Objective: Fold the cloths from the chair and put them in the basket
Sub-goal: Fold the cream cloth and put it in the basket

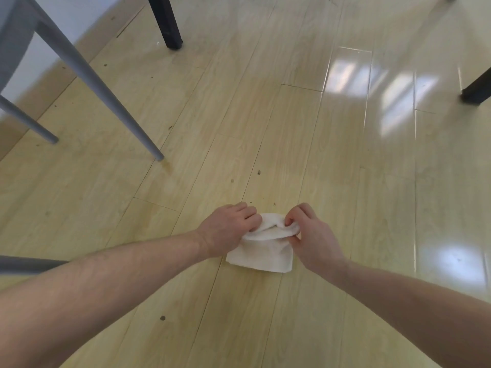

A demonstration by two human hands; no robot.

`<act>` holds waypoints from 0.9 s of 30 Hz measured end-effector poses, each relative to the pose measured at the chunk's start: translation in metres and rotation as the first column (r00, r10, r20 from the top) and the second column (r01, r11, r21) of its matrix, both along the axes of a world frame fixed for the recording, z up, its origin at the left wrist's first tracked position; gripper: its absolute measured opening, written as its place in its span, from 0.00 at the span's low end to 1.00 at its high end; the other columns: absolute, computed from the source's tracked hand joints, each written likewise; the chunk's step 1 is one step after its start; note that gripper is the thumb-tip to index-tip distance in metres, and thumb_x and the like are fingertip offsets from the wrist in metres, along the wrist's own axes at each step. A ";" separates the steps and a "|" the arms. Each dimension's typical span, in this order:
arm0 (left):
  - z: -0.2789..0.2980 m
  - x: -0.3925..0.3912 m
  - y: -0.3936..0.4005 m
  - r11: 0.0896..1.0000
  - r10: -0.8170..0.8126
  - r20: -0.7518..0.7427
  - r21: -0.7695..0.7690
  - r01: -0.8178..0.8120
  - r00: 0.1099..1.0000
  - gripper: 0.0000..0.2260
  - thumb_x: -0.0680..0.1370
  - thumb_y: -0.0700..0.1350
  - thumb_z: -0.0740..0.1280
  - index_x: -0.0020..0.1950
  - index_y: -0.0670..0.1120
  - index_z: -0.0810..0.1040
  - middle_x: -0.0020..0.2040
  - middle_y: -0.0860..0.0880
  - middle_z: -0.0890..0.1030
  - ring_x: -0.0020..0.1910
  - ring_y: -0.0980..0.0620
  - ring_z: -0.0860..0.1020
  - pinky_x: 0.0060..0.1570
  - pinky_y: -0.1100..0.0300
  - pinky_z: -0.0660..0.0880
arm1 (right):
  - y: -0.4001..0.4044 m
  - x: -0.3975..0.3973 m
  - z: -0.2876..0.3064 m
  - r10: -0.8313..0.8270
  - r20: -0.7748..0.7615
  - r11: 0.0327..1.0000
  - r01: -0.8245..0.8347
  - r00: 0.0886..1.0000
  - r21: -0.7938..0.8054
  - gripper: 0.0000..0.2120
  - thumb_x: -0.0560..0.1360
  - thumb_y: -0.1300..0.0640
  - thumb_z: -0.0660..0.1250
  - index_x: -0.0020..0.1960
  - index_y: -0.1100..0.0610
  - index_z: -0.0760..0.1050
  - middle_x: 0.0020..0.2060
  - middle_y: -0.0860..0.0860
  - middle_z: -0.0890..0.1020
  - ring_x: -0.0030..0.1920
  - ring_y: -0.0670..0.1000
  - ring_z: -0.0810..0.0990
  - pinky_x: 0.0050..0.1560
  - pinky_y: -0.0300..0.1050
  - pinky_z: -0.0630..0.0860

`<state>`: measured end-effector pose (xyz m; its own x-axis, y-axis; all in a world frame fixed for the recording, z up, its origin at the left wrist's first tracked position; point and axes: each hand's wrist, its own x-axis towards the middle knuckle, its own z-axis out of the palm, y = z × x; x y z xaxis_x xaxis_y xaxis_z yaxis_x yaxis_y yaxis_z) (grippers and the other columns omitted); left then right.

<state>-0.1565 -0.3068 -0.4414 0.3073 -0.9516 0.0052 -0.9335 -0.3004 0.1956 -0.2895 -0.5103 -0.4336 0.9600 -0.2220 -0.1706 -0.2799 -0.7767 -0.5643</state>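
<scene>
A small white cloth (pixel 261 254) lies on the pale wooden floor, low in the middle of the head view. Its far edge is lifted and curled over toward me. My left hand (pixel 228 229) pinches that edge at its left corner. My right hand (pixel 310 235) pinches the same edge at its right corner. The near half of the cloth lies flat on the boards. The grey chair (pixel 87 75) stands at the upper left; only its legs show. No basket is in view.
Black furniture legs stand at the top centre (pixel 170 27) and at the right edge (pixel 475 91). A grey bar (pixel 26 264) enters from the left edge beside my left forearm. The floor (pixel 292 128) is glossy with bright window reflections on the right.
</scene>
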 end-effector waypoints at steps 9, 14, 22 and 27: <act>-0.007 -0.011 0.024 0.982 -0.120 -0.015 0.144 0.121 0.993 0.10 0.70 0.49 0.65 0.49 0.50 0.71 0.48 0.53 0.75 0.46 0.51 0.71 0.46 0.56 0.73 | 0.010 -0.041 -0.013 0.187 -0.108 0.982 -0.190 0.976 -0.016 0.08 0.80 0.51 0.67 0.56 0.46 0.69 0.69 0.37 0.64 0.34 0.39 0.70 0.33 0.32 0.64; -0.018 -0.025 0.037 0.959 -0.131 -0.018 0.252 0.131 0.991 0.18 0.72 0.61 0.65 0.55 0.51 0.70 0.54 0.52 0.73 0.51 0.51 0.71 0.53 0.56 0.71 | 0.013 -0.050 -0.011 0.276 -0.215 0.956 -0.291 0.937 -0.040 0.11 0.80 0.45 0.64 0.61 0.43 0.75 0.70 0.35 0.61 0.38 0.39 0.67 0.37 0.37 0.65; -0.019 -0.025 0.033 0.961 -0.090 -0.035 0.258 0.096 0.995 0.12 0.76 0.50 0.70 0.56 0.51 0.71 0.55 0.52 0.76 0.52 0.50 0.74 0.50 0.55 0.76 | 0.017 -0.030 -0.012 0.046 -0.195 0.986 -0.013 0.980 0.164 0.13 0.77 0.44 0.70 0.59 0.41 0.72 0.53 0.37 0.72 0.38 0.40 0.76 0.45 0.43 0.76; -0.019 -0.012 0.035 0.981 0.043 -0.229 0.192 0.002 0.973 0.13 0.76 0.59 0.66 0.53 0.52 0.72 0.51 0.57 0.72 0.44 0.56 0.71 0.42 0.60 0.74 | 0.021 -0.024 -0.027 -0.060 -0.320 0.975 0.124 0.945 0.185 0.30 0.69 0.34 0.71 0.68 0.40 0.70 0.58 0.39 0.69 0.50 0.42 0.78 0.51 0.43 0.78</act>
